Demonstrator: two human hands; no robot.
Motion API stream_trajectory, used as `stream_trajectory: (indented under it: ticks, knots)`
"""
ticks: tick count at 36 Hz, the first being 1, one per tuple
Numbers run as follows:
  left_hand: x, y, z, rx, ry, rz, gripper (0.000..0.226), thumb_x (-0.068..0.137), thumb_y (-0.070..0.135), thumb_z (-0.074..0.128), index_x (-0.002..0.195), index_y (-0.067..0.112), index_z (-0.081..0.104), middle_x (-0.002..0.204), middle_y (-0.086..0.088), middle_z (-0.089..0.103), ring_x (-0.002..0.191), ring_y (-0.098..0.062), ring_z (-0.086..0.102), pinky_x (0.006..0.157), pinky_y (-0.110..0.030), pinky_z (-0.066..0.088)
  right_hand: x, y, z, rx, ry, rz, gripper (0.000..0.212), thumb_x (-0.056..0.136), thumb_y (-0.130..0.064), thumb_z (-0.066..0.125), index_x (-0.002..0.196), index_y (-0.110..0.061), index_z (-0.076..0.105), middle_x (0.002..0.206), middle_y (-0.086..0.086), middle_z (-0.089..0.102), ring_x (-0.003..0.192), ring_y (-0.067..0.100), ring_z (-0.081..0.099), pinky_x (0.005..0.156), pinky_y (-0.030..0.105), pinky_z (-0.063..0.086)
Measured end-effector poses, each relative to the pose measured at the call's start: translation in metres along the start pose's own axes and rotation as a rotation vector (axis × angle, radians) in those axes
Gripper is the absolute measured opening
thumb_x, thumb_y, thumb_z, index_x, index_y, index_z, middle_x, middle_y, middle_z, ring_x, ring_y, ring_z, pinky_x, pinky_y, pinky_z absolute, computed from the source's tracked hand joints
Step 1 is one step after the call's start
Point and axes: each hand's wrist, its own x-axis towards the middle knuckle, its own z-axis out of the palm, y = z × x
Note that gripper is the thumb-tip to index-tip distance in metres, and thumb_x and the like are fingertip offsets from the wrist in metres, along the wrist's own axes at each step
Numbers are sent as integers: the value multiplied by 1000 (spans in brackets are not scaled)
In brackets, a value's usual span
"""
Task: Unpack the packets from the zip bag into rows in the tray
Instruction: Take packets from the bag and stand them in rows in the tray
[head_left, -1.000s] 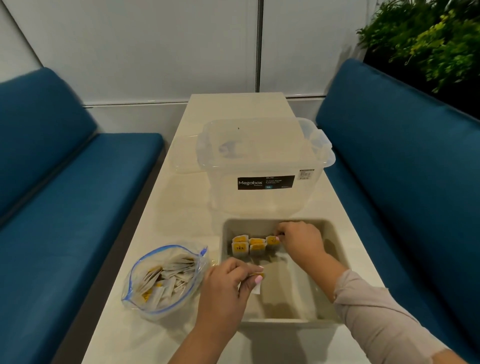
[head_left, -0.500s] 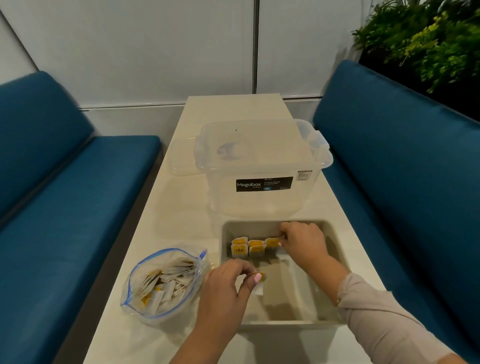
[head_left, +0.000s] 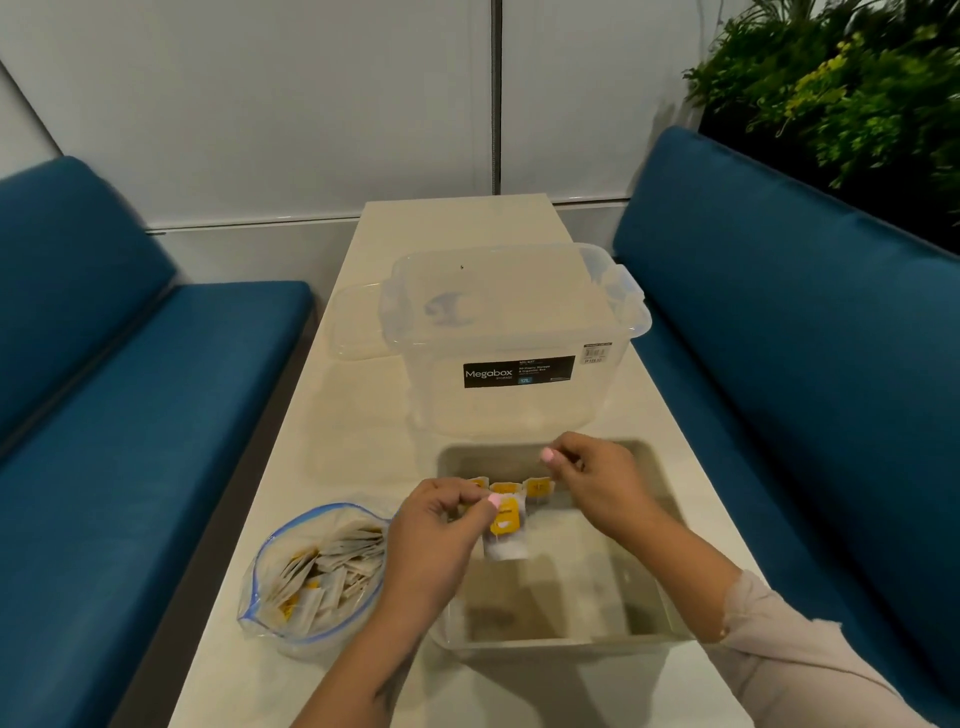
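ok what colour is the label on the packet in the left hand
Yellow-orange, on a white packet pinched by the left hand; the head view shows it.

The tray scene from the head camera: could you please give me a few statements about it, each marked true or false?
1. The left hand pinches a packet over the tray. True.
2. The zip bag lies right of the tray. False: it lies to its left.
3. The zip bag is empty. False: it holds many packets.
4. A row of packets stands at the tray's far end. True.
5. The right hand rests on the clear storage box. False: it is over the tray.
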Motion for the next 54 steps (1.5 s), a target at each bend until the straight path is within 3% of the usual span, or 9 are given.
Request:
stream_trajectory:
  ticks: [4, 9, 15, 21, 26, 32, 41, 47, 54]
  knots:
    - [5, 7, 0, -79, -15, 6, 14, 75, 12, 74, 67, 23, 74, 92, 2, 65, 87, -14, 63, 64, -17, 48, -18, -18, -7, 368, -250, -15, 15, 79, -40, 66, 85, -26, 69, 78, -4, 68, 69, 0, 57, 57, 12, 42]
    - [4, 23, 3, -187, -103, -11, 14, 78, 13, 70, 68, 22, 75, 87, 5, 68, 84, -9, 62, 67, -15, 48, -27, -19, -9, 308, -384, -3, 28, 69, -13, 84, 86, -31, 72, 80, -9, 71, 66, -2, 58, 71, 20, 52]
    - [1, 30, 8, -353, -189, -139, 11, 83, 17, 65, 78, 19, 75, 80, -5, 73, 75, -17, 65, 64, -24, 50, -31, -16, -7, 421, -283, -1, 21, 72, 1, 77, 89, -13, 75, 90, 12, 73, 81, 19, 63, 84, 34, 57]
    - [4, 27, 10, -98, -74, 92, 6, 81, 24, 69, 79, 24, 75, 82, 4, 73, 78, -5, 66, 66, -16, 51, -33, -21, -15, 409, -265, -17, 38, 64, -3, 84, 94, -21, 69, 75, -13, 68, 55, -5, 53, 60, 15, 47]
    - [5, 24, 10, 6, -29, 222, 7, 82, 27, 69, 83, 25, 75, 83, 7, 73, 78, 4, 64, 67, -8, 46, -30, -23, -15, 454, -147, -61, 11, 81, -13, 73, 83, -24, 71, 73, -8, 68, 60, -2, 56, 63, 20, 47]
    - [5, 21, 15, -92, -44, 178, 28, 79, 47, 55, 98, 32, 69, 98, 9, 71, 96, -6, 64, 85, -29, 52, -28, -28, -13, 527, -73, -29, 17, 86, -9, 67, 73, -20, 69, 62, -8, 65, 52, 2, 55, 57, 20, 46]
    - [5, 15, 21, -94, -90, 113, 15, 75, 31, 71, 89, 26, 70, 85, 2, 73, 84, -18, 69, 78, -47, 56, -27, -28, -13, 619, -74, 9, 9, 80, -8, 72, 73, -13, 69, 67, 4, 66, 53, 9, 57, 55, 21, 48]
    - [8, 16, 21, -98, -44, 133, 15, 77, 11, 73, 81, 25, 71, 78, 2, 72, 75, -10, 67, 62, -17, 51, -24, -17, -21, 430, -218, 80, 12, 73, -10, 79, 83, -11, 72, 77, 3, 71, 65, 9, 61, 61, 20, 50]
    - [4, 17, 27, -109, -101, 115, 21, 74, 11, 75, 81, 30, 72, 78, 8, 74, 79, -8, 68, 67, -18, 53, -25, -13, -16, 381, -227, 105, 12, 72, -6, 79, 80, 0, 73, 72, 9, 68, 65, 14, 57, 59, 23, 48]
